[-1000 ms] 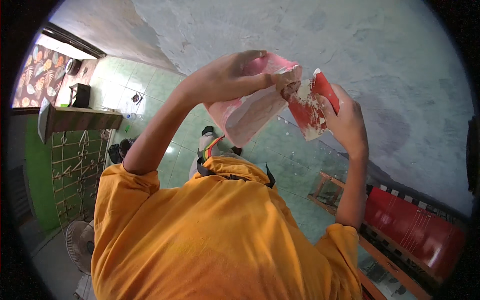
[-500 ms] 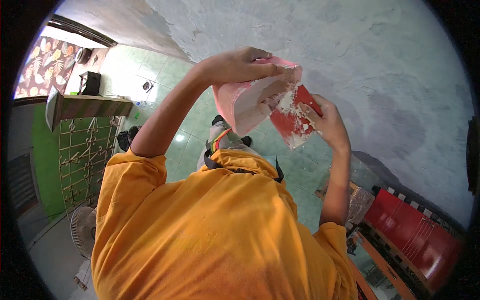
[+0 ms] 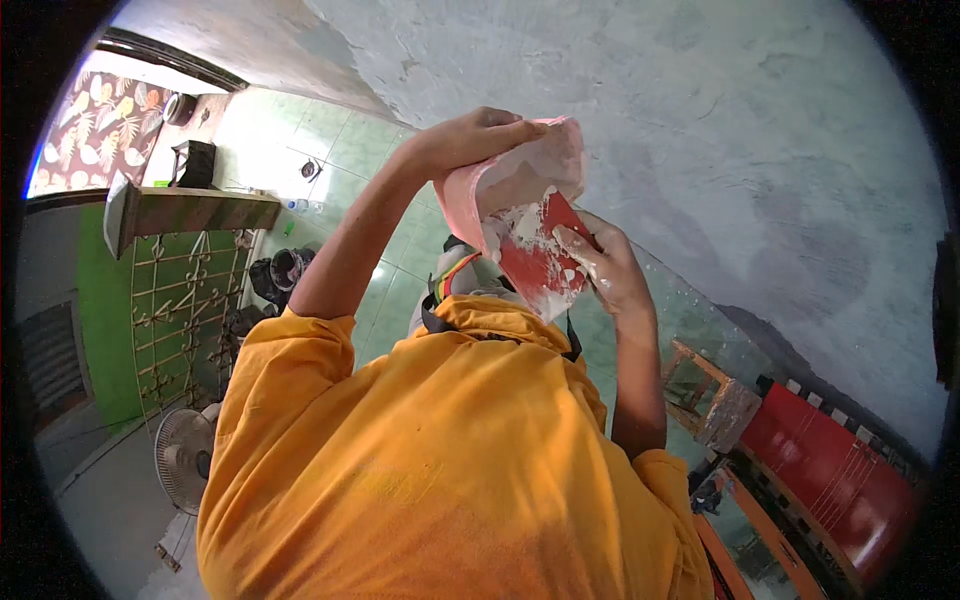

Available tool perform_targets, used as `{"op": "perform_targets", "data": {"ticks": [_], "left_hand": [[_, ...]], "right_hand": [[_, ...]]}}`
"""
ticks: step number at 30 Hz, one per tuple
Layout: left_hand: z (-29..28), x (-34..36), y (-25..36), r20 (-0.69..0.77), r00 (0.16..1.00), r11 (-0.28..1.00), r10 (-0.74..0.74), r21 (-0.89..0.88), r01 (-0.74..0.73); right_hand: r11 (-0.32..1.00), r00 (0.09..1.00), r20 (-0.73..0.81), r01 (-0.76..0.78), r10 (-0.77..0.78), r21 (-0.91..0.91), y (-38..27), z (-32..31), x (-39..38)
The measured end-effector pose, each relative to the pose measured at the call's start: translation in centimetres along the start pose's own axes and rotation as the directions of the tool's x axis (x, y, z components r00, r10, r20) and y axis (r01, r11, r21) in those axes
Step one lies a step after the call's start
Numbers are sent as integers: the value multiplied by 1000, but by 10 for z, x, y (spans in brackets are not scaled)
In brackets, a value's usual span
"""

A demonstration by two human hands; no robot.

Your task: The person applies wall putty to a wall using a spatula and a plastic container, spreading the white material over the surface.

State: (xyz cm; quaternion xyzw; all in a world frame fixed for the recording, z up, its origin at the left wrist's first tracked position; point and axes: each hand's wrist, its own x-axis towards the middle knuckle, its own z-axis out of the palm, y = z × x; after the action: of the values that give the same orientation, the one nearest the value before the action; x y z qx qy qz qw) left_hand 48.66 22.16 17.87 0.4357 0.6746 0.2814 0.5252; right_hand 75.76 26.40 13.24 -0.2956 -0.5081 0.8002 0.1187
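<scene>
My left hand point(image 3: 482, 138) is closed on the far-left rim of a pink plastic tub point(image 3: 463, 200), held up in front of my chest. The tub is tilted, so its pale inside shows, smeared with white putty. In my right hand point(image 3: 615, 268) is a flat red putty scraper point(image 3: 540, 268), gripped along its right side with the thumb on its face. White putty streaks the scraper, thickest by its left edge. The scraper overlaps the tub's near-right rim; whether they touch I cannot tell. My fingertips behind the scraper are hidden.
A grey, patchily plastered wall point(image 3: 760, 130) rises close ahead and to the right. Below are green floor tiles point(image 3: 345, 140). At the lower right stand a small wooden stool point(image 3: 690, 385) and a red panel point(image 3: 830, 465). A fan point(image 3: 185, 460) and a metal lattice point(image 3: 185, 310) are on the left.
The scraper has moved left and slightly down, across the tub's near edge. The tub has turned, showing more of its inside. Both hands keep their holds.
</scene>
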Motion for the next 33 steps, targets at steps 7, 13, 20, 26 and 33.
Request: {"op": "perform_targets", "data": {"ticks": [7,13,20,26,33], "left_hand": [[-2,-7,-26,-98,995,947,19,-317,-49],[3,-47,-33,-319,942,866,103,-438,-243],[-6,-88,-30,-418,894,672,160,-617,-409],[-12,-127,-35,-425,881,582,209,-670,-461],[-33,-163,-71,-382,878,478,289,-737,-478]], "right_hand": [[966,1000,5,20,-22,257,14,10,4],[911,978,-163,185,-132,369,12,36,2],[839,905,-310,397,-290,373,-19,84,4],[634,780,-408,624,-475,457,-56,126,-17],[158,-49,-405,872,-913,-464,-310,177,-103]]}}
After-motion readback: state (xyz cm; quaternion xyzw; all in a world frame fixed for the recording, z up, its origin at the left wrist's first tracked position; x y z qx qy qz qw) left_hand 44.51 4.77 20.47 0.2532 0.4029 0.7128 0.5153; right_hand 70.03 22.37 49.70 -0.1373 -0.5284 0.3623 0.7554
